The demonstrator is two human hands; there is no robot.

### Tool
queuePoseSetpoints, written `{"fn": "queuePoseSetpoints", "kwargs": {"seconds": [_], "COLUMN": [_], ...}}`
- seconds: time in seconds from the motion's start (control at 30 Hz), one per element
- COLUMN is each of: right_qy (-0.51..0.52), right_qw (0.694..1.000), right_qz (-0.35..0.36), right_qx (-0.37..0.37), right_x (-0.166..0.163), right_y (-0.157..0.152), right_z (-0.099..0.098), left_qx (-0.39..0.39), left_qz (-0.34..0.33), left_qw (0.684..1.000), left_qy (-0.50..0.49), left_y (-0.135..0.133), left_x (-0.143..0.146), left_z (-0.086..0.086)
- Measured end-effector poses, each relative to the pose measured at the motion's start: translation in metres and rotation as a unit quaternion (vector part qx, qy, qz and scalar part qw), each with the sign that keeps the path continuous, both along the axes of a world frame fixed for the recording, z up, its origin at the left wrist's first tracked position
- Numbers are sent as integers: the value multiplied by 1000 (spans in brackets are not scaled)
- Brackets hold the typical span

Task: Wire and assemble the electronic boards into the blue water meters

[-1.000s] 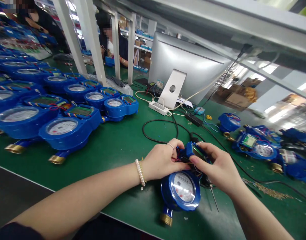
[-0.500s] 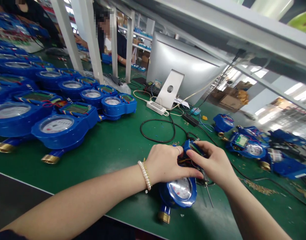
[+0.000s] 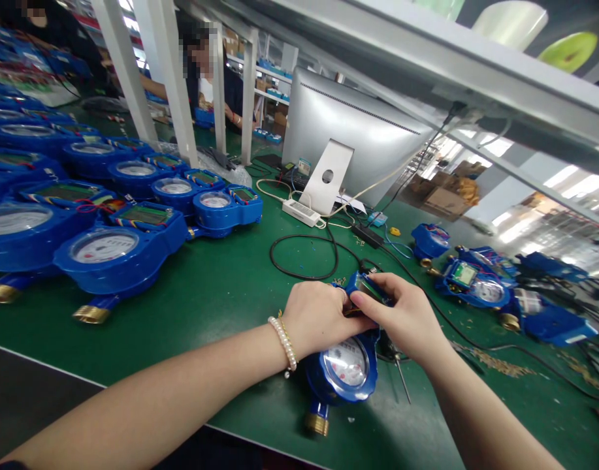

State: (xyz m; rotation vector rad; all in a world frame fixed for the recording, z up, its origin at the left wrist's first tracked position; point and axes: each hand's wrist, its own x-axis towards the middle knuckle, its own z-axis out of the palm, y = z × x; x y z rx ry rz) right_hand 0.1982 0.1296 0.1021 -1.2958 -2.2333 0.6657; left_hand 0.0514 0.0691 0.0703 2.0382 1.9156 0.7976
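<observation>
A blue water meter (image 3: pixel 342 373) with a round clear dial and a brass threaded end lies on the green bench in front of me. My left hand (image 3: pixel 315 318) is closed around its far, box-shaped part, thumb across the body above the dial. My right hand (image 3: pixel 405 314) pinches a blue-edged display part (image 3: pixel 364 284) at that same end, thumb on the near side and fingers beyond. Both hands partly hide the display part and the wires. By my right wrist lies a thin metal shaft (image 3: pixel 403 378), like a screwdriver's, its dark handle end partly covered.
Rows of blue water meters (image 3: pixel 103 251) fill the left side. More opened meters (image 3: pixel 475 284) lie at the right, near scattered small screws (image 3: pixel 505 362). Behind are a monitor (image 3: pixel 348 130), a white power adapter (image 3: pixel 302 212), a looped black cable (image 3: pixel 272 251) and shelf posts; co-workers sit beyond.
The display part sits closer against the meter, and the coloured wires seen between my hands are now mostly hidden. My left thumb has drawn back. The whole view has shifted slightly.
</observation>
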Motion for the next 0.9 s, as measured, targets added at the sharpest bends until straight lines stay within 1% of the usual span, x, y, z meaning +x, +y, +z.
{"fn": "queuePoseSetpoints", "kwargs": {"seconds": [0.13, 0.4, 0.53, 0.7, 0.9], "right_qy": [24, 118, 146, 144, 91], "right_qw": [999, 986, 978, 976, 976], "right_qz": [-13, -48, -43, -21, 21], "right_qx": [19, 109, 140, 162, 194], "right_x": [2, 18, 25, 30, 35], "right_y": [-3, -6, -5, -3, 5], "right_z": [-8, -39, -50, -55, -52], "left_qx": [9, 27, 29, 26, 31], "left_qz": [7, 21, 25, 20, 10], "left_qw": [1000, 999, 998, 998, 999], "left_qy": [2, -26, -41, -44, -39], "left_y": [0, 1, 2, 2, 3], "left_x": [3, 3, 1, 1, 0], "left_z": [0, -1, -4, -7, -11]}}
